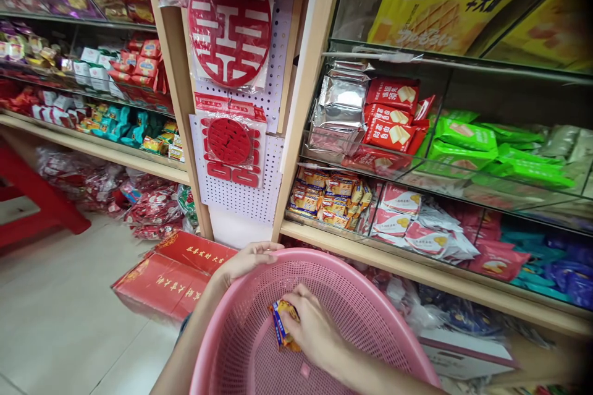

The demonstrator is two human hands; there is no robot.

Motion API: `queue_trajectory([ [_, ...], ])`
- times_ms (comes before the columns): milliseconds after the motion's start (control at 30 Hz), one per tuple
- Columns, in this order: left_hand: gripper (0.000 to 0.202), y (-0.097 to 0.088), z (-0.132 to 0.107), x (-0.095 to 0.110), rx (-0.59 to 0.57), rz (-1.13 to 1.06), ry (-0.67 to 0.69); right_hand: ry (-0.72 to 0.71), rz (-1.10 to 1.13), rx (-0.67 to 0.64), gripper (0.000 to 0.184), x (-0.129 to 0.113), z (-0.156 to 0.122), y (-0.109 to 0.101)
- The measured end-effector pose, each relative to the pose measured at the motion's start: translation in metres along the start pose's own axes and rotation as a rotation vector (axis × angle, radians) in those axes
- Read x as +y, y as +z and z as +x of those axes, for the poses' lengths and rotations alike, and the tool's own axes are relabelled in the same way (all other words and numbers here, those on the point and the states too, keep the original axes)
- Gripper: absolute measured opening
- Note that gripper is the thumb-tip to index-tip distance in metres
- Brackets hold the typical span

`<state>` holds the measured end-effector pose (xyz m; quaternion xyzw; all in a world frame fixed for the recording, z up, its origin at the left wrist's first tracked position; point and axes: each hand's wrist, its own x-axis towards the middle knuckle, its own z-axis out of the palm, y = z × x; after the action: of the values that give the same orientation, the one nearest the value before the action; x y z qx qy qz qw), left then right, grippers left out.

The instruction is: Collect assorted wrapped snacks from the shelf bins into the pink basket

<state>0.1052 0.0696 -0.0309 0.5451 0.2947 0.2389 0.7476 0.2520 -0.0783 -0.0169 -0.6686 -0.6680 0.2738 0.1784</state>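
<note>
A pink plastic mesh basket (365,284) is below me. My left hand (246,261) grips its far left rim, with the fingers hooked over the edge. Inside the basket, my right hand (315,327) is closed on small blue-and-yellow snack packets (280,316) just above the mesh floor; how many is hidden by the fingers. Similar yellow-and-blue packets (331,197) fill a clear-fronted shelf compartment just beyond the rim. A small pink spot shows on the basket floor near my right wrist.
Shelves of wrapped snacks stand right (398,117) and left (106,73). Between them a pegboard (241,200) holds red paper cut-outs (230,36). Red boxes (171,277) lie on the floor left of the basket. A red stool (41,191) stands far left. Bagged goods sit under the shelves.
</note>
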Motion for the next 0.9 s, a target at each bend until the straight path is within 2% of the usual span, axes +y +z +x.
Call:
queue_trajectory([
  [67, 0.045, 0.001, -0.001, 0.001, 0.006, -0.001, -0.010, 0.038, 0.001, -0.061, 0.020, -0.006, -0.005, -0.005],
  [200, 0.044, 0.003, -0.002, 0.003, 0.011, -0.006, -0.047, 0.063, -0.008, -0.101, 0.043, -0.011, -0.014, -0.008],
  [333, 0.042, 0.004, -0.002, 0.005, 0.012, -0.004, -0.062, 0.025, -0.043, -0.105, 0.059, -0.005, -0.017, -0.001],
  [467, 0.043, 0.003, -0.001, 0.004, 0.019, -0.002, -0.052, 0.002, -0.081, -0.116, 0.068, 0.003, -0.017, 0.007],
  [700, 0.046, 0.003, -0.001, 0.003, 0.023, -0.013, -0.059, 0.037, -0.186, -0.190, 0.086, -0.001, -0.015, 0.010],
  [800, 0.047, 0.003, -0.001, 0.002, 0.027, -0.017, -0.061, 0.035, -0.227, -0.217, 0.089, -0.003, -0.016, 0.008],
  [900, 0.047, 0.003, 0.000, 0.002, 0.037, -0.020, -0.062, 0.022, -0.283, -0.233, 0.072, -0.005, -0.017, 0.004],
])
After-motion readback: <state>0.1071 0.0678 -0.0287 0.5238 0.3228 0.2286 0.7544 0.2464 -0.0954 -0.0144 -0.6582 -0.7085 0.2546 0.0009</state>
